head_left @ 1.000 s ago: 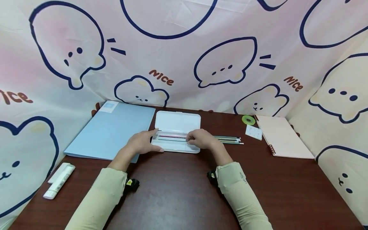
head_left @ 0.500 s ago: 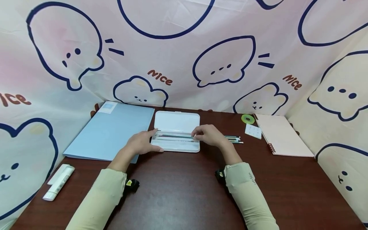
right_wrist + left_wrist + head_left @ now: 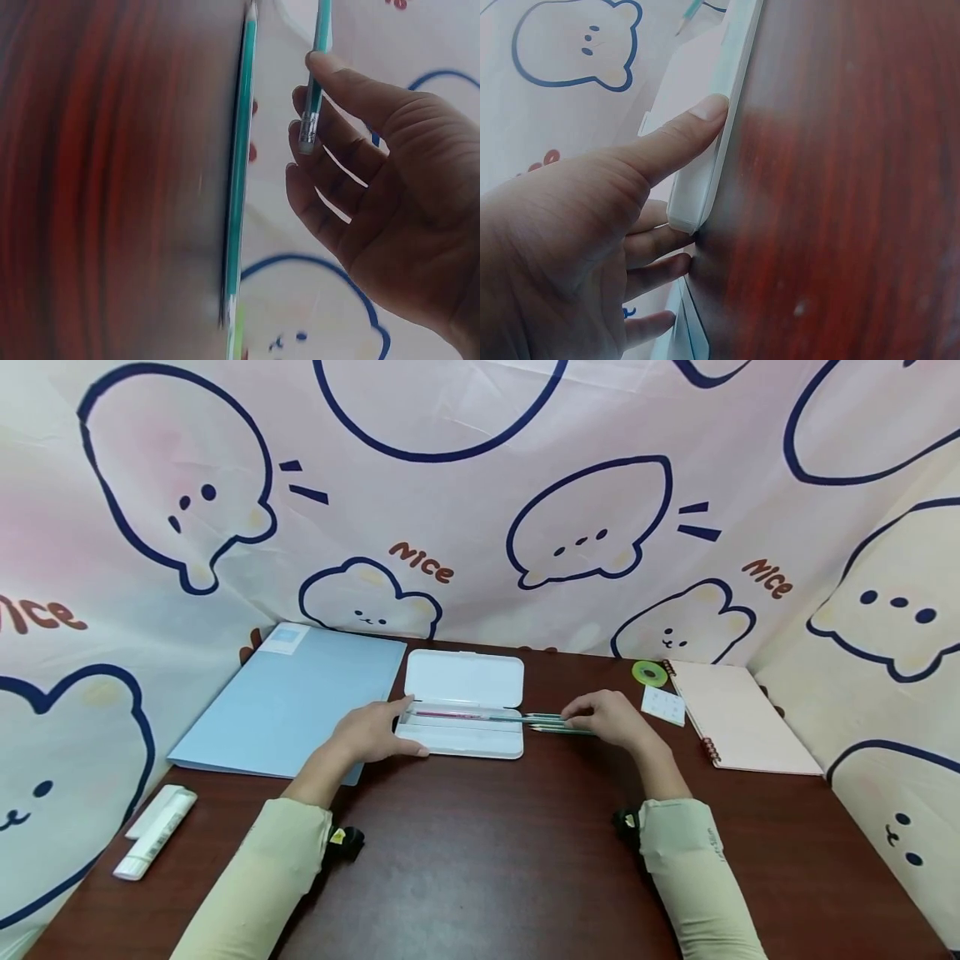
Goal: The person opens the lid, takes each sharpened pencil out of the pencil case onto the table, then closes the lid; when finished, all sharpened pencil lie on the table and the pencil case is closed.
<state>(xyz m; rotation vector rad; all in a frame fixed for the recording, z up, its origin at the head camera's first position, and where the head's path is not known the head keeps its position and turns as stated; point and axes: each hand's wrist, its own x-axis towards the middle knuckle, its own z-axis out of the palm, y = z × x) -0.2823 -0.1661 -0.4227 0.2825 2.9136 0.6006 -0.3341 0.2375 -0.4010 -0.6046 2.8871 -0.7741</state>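
An open white pencil case [image 3: 459, 743] lies at the back of the table, lid tilted back. My left hand [image 3: 369, 731] holds its left end, thumb [image 3: 705, 112] along the front wall and fingers around the end. My right hand [image 3: 613, 718] is to the right of the case and pinches a green pencil [image 3: 319, 45] near its eraser end, between thumb and fingertips. The pencil's other end reaches left over the case. A thin reddish stick [image 3: 450, 715] lies inside the case. More green pencils [image 3: 547, 728] lie on the table below the right hand, partly hidden by it.
A blue folder [image 3: 300, 702] lies left of the case, with a white stick-like box [image 3: 153, 835] near the left edge. At the right are a spiral notebook [image 3: 738, 718], a green tape roll [image 3: 649, 673] and a white card [image 3: 663, 704]. A printed cloth [image 3: 480, 510] stands behind.
My right hand has moved right from inside the case to beyond its right end, drawing the green pencil along. The left hand has stayed on the case.
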